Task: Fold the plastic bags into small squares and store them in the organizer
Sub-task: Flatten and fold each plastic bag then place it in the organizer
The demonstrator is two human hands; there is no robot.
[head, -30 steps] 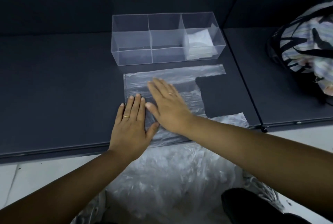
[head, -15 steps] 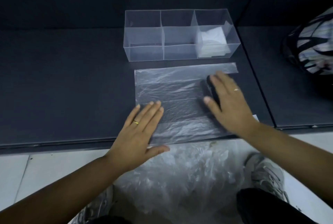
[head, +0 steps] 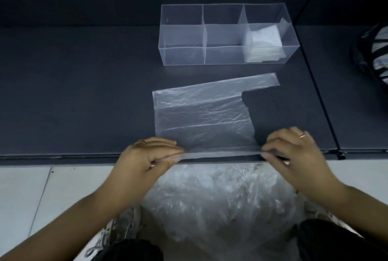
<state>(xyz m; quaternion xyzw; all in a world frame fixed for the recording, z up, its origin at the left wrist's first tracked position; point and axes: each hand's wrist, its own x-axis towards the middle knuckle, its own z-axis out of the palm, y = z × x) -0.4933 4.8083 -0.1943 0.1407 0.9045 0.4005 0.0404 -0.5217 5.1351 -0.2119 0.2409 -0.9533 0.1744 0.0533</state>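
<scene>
Here, dark platform (head: 84, 92) bears the plastic bag (head: 201, 118); pale floor tiles (head: 31, 193) below.

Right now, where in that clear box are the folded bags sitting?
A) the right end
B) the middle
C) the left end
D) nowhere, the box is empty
A: the white folded bags lie in the right-end section of the clear organizer, and its middle and left sections look empty.
</scene>
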